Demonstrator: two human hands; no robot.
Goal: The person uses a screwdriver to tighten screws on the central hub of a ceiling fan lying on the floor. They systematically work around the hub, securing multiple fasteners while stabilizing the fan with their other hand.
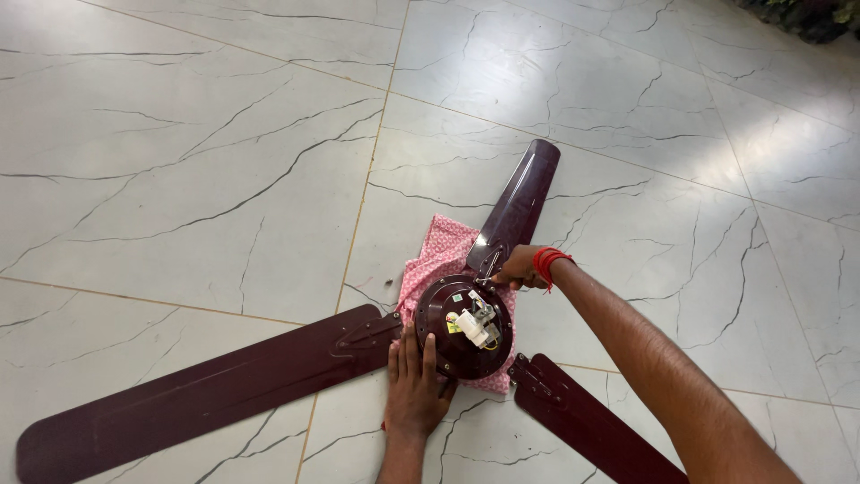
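A dark maroon ceiling fan lies on the tiled floor, its round motor housing resting on a pink patterned cloth. White wiring parts stick up from the hub. My left hand lies flat, fingers together, against the near edge of the housing. My right hand, with red thread at the wrist, pinches something small at the root of the far blade; what it grips is too small to tell. Two more blades extend left and near right.
White marble-look floor tiles with dark veins surround the fan on every side. Dark plants or foliage show at the far right top corner.
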